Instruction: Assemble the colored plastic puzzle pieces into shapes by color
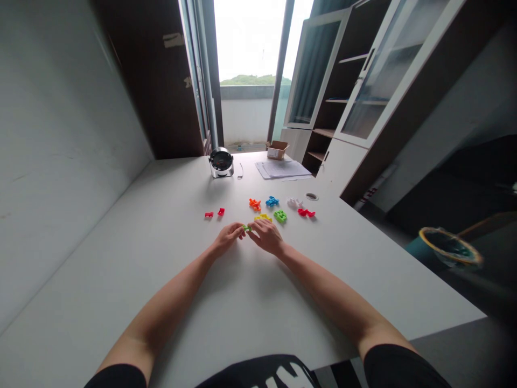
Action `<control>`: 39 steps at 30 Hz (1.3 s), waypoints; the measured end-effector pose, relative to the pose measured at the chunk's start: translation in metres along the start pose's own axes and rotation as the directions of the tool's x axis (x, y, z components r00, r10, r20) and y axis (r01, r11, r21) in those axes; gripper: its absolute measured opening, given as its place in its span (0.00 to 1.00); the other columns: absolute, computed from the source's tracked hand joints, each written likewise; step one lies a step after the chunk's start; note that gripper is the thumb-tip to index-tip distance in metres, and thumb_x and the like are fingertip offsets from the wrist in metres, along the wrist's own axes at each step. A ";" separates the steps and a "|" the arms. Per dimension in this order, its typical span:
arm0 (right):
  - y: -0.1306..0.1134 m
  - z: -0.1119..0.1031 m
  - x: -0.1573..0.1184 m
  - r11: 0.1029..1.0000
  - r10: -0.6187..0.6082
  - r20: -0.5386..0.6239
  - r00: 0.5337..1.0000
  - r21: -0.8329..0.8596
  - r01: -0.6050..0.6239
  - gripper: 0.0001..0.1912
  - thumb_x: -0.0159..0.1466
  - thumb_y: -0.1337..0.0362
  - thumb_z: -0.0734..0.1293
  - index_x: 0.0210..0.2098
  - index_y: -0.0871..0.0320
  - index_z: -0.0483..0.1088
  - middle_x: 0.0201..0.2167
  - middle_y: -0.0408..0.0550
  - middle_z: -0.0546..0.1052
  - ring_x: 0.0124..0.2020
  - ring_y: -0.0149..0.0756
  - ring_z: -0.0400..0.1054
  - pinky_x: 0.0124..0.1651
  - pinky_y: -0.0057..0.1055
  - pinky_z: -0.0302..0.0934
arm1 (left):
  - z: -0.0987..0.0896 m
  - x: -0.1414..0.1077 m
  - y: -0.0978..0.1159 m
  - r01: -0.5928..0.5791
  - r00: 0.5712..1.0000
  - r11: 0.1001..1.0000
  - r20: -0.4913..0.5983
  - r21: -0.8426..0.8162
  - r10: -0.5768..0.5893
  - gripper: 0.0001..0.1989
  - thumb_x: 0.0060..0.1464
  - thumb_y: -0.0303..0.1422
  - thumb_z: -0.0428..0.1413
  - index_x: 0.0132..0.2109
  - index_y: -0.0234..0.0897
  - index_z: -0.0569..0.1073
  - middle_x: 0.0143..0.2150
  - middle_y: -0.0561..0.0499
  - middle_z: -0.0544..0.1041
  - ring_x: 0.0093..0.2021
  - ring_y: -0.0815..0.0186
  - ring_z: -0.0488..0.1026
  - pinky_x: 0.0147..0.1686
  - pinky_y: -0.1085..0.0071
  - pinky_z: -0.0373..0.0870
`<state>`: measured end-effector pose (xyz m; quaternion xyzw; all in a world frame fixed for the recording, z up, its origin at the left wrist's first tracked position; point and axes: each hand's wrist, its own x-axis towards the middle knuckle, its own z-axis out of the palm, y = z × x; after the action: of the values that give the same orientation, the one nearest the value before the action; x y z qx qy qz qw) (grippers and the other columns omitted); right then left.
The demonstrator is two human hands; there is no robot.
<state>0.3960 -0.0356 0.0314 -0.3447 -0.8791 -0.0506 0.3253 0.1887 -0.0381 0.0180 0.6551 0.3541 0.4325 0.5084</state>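
Observation:
Between my two hands is a small green plastic piece [247, 228], its shape mostly covered by fingers. My left hand [230, 237] pinches its left end, while the fingers of my right hand [265, 235] close on its right end. Just beyond my right hand lie yellow pieces [263, 217], partly hidden by it. A pile of green pieces [280, 216] is to their right. Farther back are orange pieces [254, 204], blue pieces [272, 201], white pieces [294, 203] and red pieces [306, 213]. Two red parts, one flat [209, 215] and one taller [221, 212], sit apart at left.
The white table [169, 226] meets a wall on the left. At its back stand a round black-and-silver device [222, 163], a thin bent wire [240, 171], papers [285, 169] and an open cardboard box [277, 150]. A cable hole [312, 196] is at right; a bin [450, 248] stands off the table.

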 end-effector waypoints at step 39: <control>0.002 0.001 -0.001 1.000 -0.020 0.006 1.000 0.024 0.020 0.11 0.72 0.57 0.61 0.38 0.56 0.69 0.32 0.48 0.74 0.36 0.39 0.66 0.44 0.36 0.55 | 0.000 -0.003 0.005 0.011 1.000 0.990 -0.018 -0.143 -0.013 0.21 0.54 0.41 0.64 0.51 0.35 0.75 0.42 0.45 0.78 0.39 0.65 0.73 0.40 0.68 0.69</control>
<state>0.3973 -0.0341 0.0295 -0.3322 -0.8840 -0.0424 0.3262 0.1880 -0.0417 0.0224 0.6108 0.3310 0.4598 0.5531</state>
